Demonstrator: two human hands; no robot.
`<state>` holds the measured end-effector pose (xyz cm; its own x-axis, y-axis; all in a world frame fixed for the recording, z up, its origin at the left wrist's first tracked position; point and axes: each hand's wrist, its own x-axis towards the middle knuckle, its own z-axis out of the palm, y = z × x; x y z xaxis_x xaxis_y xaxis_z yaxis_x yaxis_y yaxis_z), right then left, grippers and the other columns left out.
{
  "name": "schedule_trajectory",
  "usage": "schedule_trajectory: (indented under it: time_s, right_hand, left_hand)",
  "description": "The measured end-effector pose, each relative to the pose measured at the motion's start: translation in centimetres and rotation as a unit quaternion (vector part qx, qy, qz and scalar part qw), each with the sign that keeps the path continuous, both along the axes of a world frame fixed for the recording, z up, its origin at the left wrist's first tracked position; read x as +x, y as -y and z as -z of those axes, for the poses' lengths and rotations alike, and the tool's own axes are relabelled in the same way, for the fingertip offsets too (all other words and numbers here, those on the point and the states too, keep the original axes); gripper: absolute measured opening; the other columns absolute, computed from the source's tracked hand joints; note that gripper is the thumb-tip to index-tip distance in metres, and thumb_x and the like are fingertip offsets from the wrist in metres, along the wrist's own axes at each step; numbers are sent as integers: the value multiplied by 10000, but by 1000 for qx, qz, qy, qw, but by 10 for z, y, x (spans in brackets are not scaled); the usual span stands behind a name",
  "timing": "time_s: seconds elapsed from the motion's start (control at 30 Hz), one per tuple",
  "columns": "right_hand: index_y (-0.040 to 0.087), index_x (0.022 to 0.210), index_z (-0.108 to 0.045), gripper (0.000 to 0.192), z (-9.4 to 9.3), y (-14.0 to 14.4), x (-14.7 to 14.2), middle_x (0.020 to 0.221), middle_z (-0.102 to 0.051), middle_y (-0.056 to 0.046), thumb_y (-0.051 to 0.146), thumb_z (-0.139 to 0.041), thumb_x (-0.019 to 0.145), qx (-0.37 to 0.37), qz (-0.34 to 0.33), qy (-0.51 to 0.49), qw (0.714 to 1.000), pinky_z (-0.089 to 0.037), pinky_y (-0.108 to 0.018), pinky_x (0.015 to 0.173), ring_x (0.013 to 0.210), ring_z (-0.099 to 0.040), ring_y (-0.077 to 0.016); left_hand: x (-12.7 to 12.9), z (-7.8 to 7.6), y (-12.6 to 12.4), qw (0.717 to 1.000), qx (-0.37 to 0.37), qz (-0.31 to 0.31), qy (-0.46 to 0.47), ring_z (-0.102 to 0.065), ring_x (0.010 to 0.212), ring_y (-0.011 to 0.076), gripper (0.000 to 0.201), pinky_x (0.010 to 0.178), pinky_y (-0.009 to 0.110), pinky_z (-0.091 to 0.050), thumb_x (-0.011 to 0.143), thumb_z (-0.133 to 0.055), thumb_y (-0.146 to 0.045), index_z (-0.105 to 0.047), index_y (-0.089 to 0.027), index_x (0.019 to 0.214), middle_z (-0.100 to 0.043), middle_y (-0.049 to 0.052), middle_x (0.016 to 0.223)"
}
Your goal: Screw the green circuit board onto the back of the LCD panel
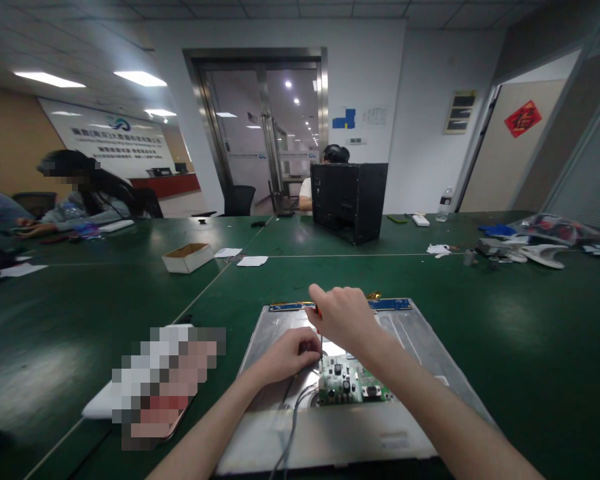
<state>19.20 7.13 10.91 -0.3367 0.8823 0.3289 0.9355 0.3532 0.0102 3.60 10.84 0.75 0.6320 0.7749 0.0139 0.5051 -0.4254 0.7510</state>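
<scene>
A metal-backed display panel (pixel 420 373) lies flat on the green table in front of me. A small green circuit board (pixel 353 388) sits on its near middle, with grey cables (pixel 294 427) running off toward me. My right hand (pixel 344 315) grips a screwdriver (pixel 321 347) upright, its tip down at the board's upper left corner. My left hand (pixel 289 355) rests on the panel just left of the board, fingers curled near the screwdriver's tip. A thin blue strip board (pixel 391 304) runs along the panel's far edge.
A blurred flat object (pixel 160 380) lies left of the panel. Further back are a small open cardboard box (pixel 187 257), white paper slips (pixel 252 261), a black computer case (pixel 350 200), and a pile of parts (pixel 530 243) at right. A person (pixel 80 193) sits at far left, another behind the case.
</scene>
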Motion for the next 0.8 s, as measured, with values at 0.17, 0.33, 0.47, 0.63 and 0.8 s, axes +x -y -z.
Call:
schedule_trajectory:
  time_s: [0.17,0.33,0.47,0.63,0.8]
  right_hand:
    - [201,1026,-513,181,-3,0,0,818,-707,-58,297,-488,874,-18,-57,-6,998,-368,-284,545,733,-670,-236]
    - [194,1016,-499,192,-7,0,6,862,-706,-50,277,-514,844,-46,-99,-21,994,-326,-280,525,745,-658,-222]
    - [199,987,-527,180,-11,0,13,891,-700,-38,232,-531,810,-60,-114,-31,991,-314,-277,539,780,-645,-205]
    - [213,902,-601,165,-13,2,14,853,-703,-42,355,-565,825,-53,-100,-4,993,-329,-271,563,768,-643,-204]
    - [209,795,-648,441,-13,2,7,772,-703,-62,556,-402,910,-27,-58,8,998,-338,-280,552,728,-661,-216]
  left_hand:
    - [0,2,-1,1000,-1,2,-1,-526,660,146,64,601,230,-399,726,-543,-148,-607,-151,717,-593,-11,674]
    - [0,3,-2,1000,-1,1,1,-522,652,140,50,600,229,-398,713,-551,-141,-598,-151,728,-584,-17,678]
    - [-1,1,-1,1000,0,5,-2,-513,647,138,31,596,225,-395,713,-562,-151,-590,-158,704,-563,-28,643]
    - [-2,-1,-1,1000,3,5,-13,-522,657,140,42,602,226,-402,723,-568,-173,-605,-157,714,-579,-20,666]
    - [-1,-2,1,1000,3,-7,-18,-536,675,147,54,615,232,-414,718,-566,-163,-617,-156,736,-594,-12,689]
